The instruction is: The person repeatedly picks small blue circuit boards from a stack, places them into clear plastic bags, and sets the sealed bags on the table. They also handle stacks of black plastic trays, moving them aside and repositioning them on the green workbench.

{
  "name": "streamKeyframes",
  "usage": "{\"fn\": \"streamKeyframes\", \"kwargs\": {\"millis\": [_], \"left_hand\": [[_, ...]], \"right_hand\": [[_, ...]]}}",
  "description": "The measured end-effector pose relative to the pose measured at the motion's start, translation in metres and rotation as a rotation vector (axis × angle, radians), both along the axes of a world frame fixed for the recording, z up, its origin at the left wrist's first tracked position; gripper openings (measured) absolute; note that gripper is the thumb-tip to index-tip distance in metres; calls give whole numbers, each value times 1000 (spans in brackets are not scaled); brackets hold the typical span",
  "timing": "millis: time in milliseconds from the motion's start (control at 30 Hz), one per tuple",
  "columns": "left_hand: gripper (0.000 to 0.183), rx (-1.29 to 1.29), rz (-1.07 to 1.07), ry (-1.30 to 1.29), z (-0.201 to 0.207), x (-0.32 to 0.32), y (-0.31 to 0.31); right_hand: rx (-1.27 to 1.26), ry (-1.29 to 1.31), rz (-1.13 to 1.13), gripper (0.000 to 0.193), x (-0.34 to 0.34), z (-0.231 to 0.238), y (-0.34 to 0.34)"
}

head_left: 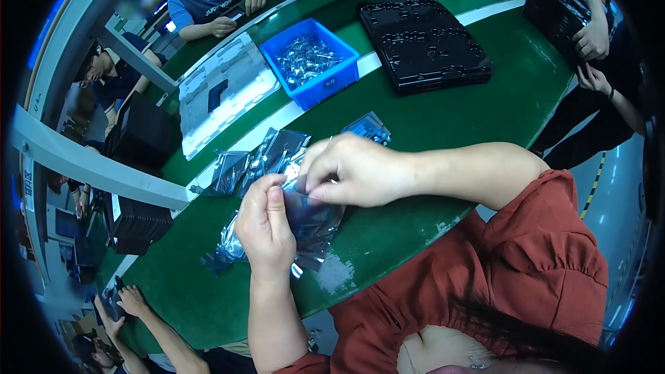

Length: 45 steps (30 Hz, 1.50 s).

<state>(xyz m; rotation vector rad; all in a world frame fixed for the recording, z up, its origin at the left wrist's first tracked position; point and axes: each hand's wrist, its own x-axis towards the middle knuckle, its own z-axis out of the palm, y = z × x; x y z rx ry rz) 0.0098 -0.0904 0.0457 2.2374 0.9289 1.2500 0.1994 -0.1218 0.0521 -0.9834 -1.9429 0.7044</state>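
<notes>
My left hand (267,225) pinches the edge of a shiny, see-through plastic bag (315,225) just above the green table. Opposite it, my right hand (360,170) has its thumb and fingers closed at the upper part of the same bag. What lies inside the bag is hard to make out. More shiny bags (231,172) lie crumpled just beyond my left hand, and some sit beneath and beside the held one. Past my right wrist is a small flat piece with blue bits (369,128), partly covered by the hand.
A blue bin (325,88) of small shiny pieces stands ahead, left of a stack of black trays (429,48). A white tray (197,121) holds a dark piece. Metal frame bars (104,163) cross the left. Co-workers' hands (592,41) work around the green table (402,232).
</notes>
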Motion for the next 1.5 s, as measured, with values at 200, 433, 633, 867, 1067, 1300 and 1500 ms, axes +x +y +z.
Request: {"fn": "streamKeyframes", "kwargs": {"millis": [200,433,633,867,1067,1300,1500], "left_hand": [[23,-166,22,44,6,-3,0],[22,-304,48,-185,3,-18,24],[19,-326,274,-14,6,-28,29],[21,-147,269,280,-7,-29,39],[22,-202,309,268,2,-23,33],[28,-232,334,334,0,-25,37],[29,-268,323,297,-4,-30,38]], "right_hand": [[-272,485,-234,19,31,24,16],[-483,-121,-333,18,77,14,26],[184,-573,-210,57,79,5,18],[5,-836,-94,86,66,7,2],[8,-894,-34,83,62,14,5],[-51,-825,-28,82,57,11,7],[94,-637,-45,84,93,33,7]]}}
